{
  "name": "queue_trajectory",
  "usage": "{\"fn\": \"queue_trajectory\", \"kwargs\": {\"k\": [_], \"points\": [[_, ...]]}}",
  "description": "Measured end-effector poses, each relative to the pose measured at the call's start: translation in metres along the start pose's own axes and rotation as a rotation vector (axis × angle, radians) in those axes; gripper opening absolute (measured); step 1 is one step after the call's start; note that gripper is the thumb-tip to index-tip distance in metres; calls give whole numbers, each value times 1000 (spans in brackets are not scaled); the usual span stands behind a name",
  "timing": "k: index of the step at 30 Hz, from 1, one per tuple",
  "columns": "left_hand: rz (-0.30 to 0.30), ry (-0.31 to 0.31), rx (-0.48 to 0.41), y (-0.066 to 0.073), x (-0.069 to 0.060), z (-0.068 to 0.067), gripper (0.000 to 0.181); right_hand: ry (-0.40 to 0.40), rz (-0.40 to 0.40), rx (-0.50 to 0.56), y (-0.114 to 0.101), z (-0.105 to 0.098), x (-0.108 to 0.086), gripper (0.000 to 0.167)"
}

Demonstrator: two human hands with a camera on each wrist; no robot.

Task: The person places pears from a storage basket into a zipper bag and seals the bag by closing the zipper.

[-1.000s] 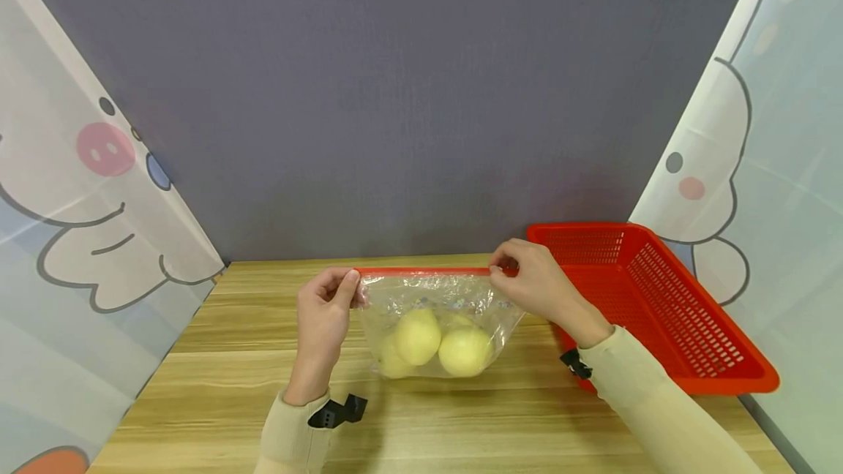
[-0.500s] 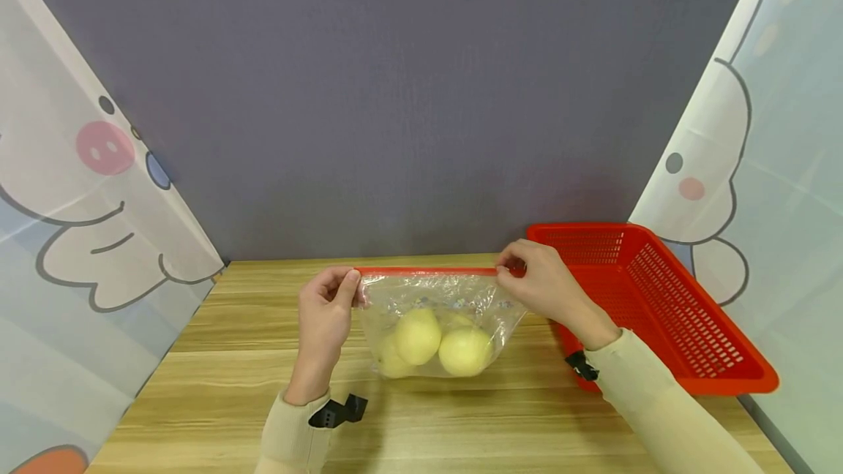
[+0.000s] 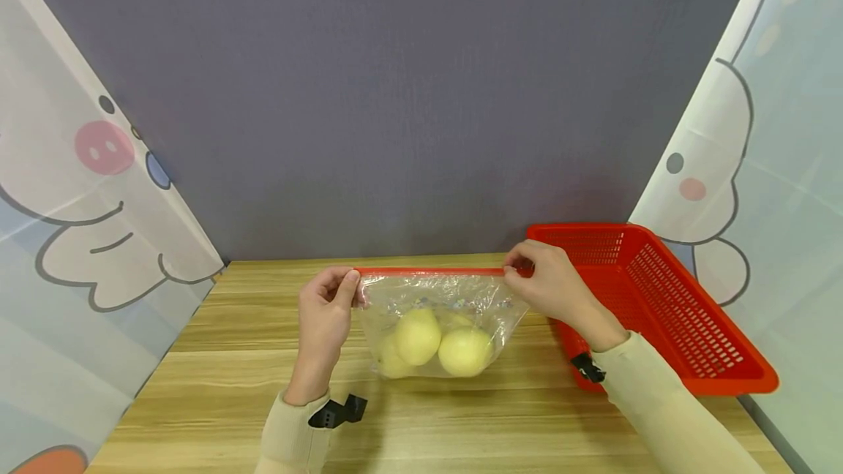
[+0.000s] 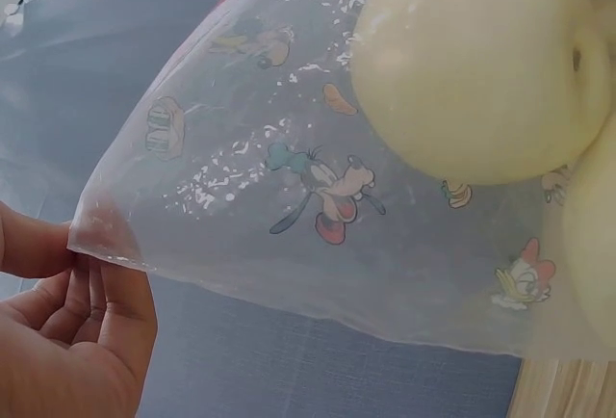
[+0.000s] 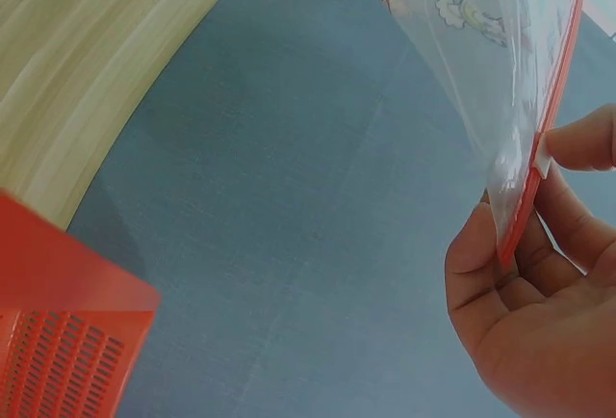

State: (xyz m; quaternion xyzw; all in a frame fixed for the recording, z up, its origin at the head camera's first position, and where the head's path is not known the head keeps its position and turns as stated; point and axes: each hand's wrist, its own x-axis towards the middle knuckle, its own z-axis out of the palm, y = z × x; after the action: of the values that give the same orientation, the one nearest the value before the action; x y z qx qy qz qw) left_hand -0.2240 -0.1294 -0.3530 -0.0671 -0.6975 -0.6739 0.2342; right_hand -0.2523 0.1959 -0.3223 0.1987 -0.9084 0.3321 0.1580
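Observation:
A clear plastic zip bag [image 3: 454, 287] with a red zip edge and cartoon prints stands upright on the table. Inside lie several pale yellow round fruits [image 3: 418, 336]; a dimple shows in one fruit [image 4: 472, 66] in the left wrist view. My left hand [image 3: 324, 320] pinches the bag's left top corner between thumb and fingers. At the zip's right end, my right hand [image 3: 552, 287] pinches a small white slider [image 5: 542, 156] with the thumb and a finger. The other fingers curl by the red edge's end, partly hidden by the bag in the right wrist view.
A red slotted plastic basket [image 3: 705, 298] stands close on the right, partly behind my right forearm. A grey-blue panel [image 3: 421, 108] rises behind the wooden table [image 3: 461, 423]. Cartoon-printed sheets [image 3: 59, 254] flank both sides.
My right hand has moved a little to the right along the red zip, to near its right end. My left hand and the fruits have stayed in place.

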Motion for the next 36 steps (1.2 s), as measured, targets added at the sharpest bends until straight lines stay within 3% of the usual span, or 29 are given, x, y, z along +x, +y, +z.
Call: {"fn": "queue_trajectory", "kwargs": {"k": [36], "points": [[25, -2, -5, -1, -1, -1, 13, 30, 12, -28, 9, -9, -6, 9]]}}
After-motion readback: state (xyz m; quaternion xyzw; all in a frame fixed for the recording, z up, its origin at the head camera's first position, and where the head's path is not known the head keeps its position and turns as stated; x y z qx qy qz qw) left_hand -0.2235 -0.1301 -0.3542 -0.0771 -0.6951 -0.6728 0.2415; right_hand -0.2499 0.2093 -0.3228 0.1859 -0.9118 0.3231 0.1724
